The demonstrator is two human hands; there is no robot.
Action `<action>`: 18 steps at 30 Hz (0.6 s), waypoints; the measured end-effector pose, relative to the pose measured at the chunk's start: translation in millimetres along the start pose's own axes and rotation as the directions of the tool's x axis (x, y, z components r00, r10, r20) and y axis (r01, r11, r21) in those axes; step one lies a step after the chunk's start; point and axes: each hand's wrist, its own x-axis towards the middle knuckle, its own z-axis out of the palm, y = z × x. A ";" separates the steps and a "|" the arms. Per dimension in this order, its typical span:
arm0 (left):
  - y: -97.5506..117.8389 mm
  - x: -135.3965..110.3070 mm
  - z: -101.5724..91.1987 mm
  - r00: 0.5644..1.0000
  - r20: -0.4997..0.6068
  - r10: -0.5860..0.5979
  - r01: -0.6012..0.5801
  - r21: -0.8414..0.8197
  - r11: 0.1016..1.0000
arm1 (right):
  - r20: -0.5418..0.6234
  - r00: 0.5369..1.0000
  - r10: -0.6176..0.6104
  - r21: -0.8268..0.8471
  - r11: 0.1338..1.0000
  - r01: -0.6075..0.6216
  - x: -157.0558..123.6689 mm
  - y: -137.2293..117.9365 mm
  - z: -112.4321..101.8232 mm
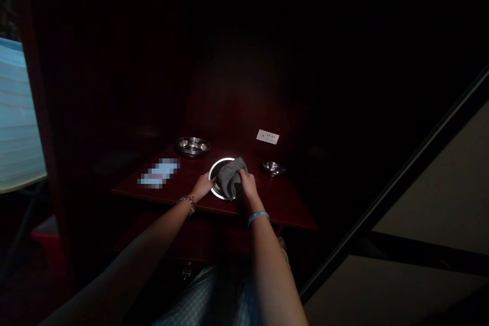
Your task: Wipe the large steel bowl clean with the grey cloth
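A round metal bowl point(216, 167) with a bright rim is tilted up over the front part of the dark red desk. My left hand point(202, 187) grips its left rim, fingers closed. In my right hand point(248, 184) is a grey cloth point(232, 175), bunched and pressed over the bowl's right side and inside. The cloth hides much of the bowl's interior and some of my right fingers. A beaded bracelet is on my left wrist and a pale blue band on my right.
On the desk point(267, 204) a wider metal bowl point(193, 147) stands at the back left, and a small metal bowl point(273, 168) at the right. A blurred pale item point(159, 173) lies left. A white socket plate point(267, 136) is on the back panel.
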 end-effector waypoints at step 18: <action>-2.9 0.5 -0.5 0.999 -0.033 -0.019 0.020 0.056 0.998 | 0.048 0.992 -0.118 -0.902 0.422 0.094 -20.3 -6.4 -46.8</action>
